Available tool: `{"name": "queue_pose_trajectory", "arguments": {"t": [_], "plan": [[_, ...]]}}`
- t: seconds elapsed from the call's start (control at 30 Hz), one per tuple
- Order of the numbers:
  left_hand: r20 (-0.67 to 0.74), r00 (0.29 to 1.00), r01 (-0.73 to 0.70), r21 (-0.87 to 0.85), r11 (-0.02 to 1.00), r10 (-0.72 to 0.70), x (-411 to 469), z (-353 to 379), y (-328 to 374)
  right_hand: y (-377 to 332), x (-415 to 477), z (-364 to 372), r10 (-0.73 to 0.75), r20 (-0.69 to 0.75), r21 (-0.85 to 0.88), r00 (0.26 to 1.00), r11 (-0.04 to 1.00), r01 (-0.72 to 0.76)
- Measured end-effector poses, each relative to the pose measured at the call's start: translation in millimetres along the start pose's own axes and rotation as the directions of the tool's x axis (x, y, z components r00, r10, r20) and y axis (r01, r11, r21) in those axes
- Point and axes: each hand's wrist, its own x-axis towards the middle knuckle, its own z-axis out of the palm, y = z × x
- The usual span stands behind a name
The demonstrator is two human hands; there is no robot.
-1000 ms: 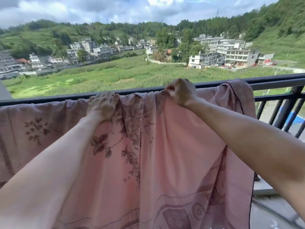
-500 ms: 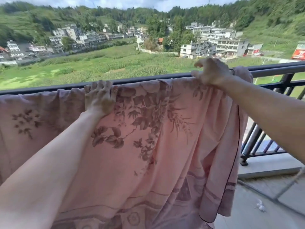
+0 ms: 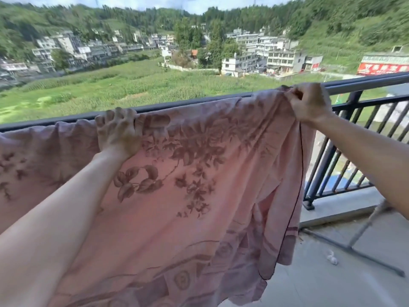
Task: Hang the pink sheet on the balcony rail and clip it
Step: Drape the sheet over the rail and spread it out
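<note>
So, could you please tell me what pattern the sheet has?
Pink sheet: darker leaf-and-flower print; head view.

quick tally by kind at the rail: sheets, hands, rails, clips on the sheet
Pink floral cloth sheet: 1
Bare hands: 2 (left hand, right hand)
Dark metal balcony rail: 1
Clips on the sheet: 0 visible
Total: 4

The pink sheet (image 3: 177, 196) hangs draped over the dark balcony rail (image 3: 365, 82). The left hand (image 3: 117, 131) grips bunched cloth at the rail, while the right hand (image 3: 309, 103) pinches the sheet's top edge farther right.
</note>
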Motion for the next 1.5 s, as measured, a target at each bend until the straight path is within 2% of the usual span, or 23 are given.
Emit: {"name": "queue_pose_trajectory", "arguments": {"t": [0.07,0.13,0.2,0.27,0.37,0.47,0.53,0.6,0.77,0.83,0.93,1.03,1.1,1.17,1.37,1.43,1.5], "plan": [[-0.01,1.0,0.019,-0.044,0.999,-0.019,1.4,-3.5,15.2,-5.2,-12.2,-2.1,-0.153,0.149,0.061,0.977,0.987,0.146],[-0.067,0.995,-0.085,-0.09,0.992,0.079,0.2,-6.5,41.6,-8.6,-13.5,0.5,-0.196,0.186,0.124,0.963,0.977,0.175],[-0.103,0.97,-0.234,-0.159,0.959,0.219,-2.5,-10.5,81.8,-5.6,-6.0,-1.9,-0.107,0.065,0.075,0.992,0.992,0.102],[-0.092,0.948,-0.319,-0.231,0.919,0.306,-2.9,-13.4,121.0,1.7,7.3,-3.6,0.034,-0.037,-0.033,0.999,0.999,-0.035],[-0.038,0.937,-0.344,-0.277,0.897,0.348,8.4,-11.5,164.0,5.8,29.4,2.3,0.18,0.02,-0.186,0.983,0.967,-0.174],[0.065,0.95,-0.274,-0.298,0.914,0.306,22.6,-2.5,187.5,3.6,43.3,18.3,0.14,0.065,-0.116,0.988,0.984,-0.132],[0.128,0.964,-0.208,-0.197,0.958,0.235,28.1,5.8,188.6,3.3,51.3,20.1,0.073,0.046,-0.046,0.996,0.996,-0.07],[0.145,0.973,-0.17,-0.061,0.984,0.177,28.9,12.7,183.6,23.3,62.0,6.4,0.069,-0.012,-0.066,0.998,0.995,-0.07],[0.111,0.99,-0.086,0.028,0.996,0.083,32.4,21.1,162.3,124.4,78.8,-47.5,0.324,-0.162,-0.155,0.932,0.924,-0.348],[0.094,0.995,-0.03,0.027,0.999,0.027,34.7,18.5,154.2,136.7,75.5,-48.3,0.388,-0.085,-0.253,0.918,0.882,-0.397],[0.068,0.996,-0.051,-0.022,0.998,0.052,40.0,16.2,162.9,119.6,72.4,-34.0,0.329,0.018,-0.377,0.944,0.877,-0.298],[0.089,0.991,-0.092,-0.078,0.993,0.099,46.5,16.1,173.9,68.7,79.0,-5.4,0.104,0.026,-0.244,0.994,0.965,-0.095],[0.1,0.991,-0.078,-0.087,0.993,0.086,51.7,15.8,169.0,36.9,85.4,12.2,0.025,0.104,-0.206,0.994,0.979,-0.003],[0.112,0.99,-0.079,-0.082,0.994,0.088,57.4,15.4,154.4,19.1,96.4,29.9,0.002,0.144,-0.158,0.99,0.987,0.021],[0.117,0.988,-0.091,-0.063,0.994,0.098,64.8,18.3,126.6,5.1,101.4,38.6,0.022,0.073,-0.079,0.997,0.997,-0.016],[0.109,0.99,-0.083,-0.087,0.993,0.093,67.9,21.9,123.9,9.5,101.1,30.1,0.083,-0.014,0.052,0.996,0.995,-0.082],[0.08,0.994,-0.064,-0.151,0.987,0.077,70.2,25.0,123.0,11.1,102.7,11.0,0.111,-0.127,0.231,0.986,0.97,-0.08]]}}
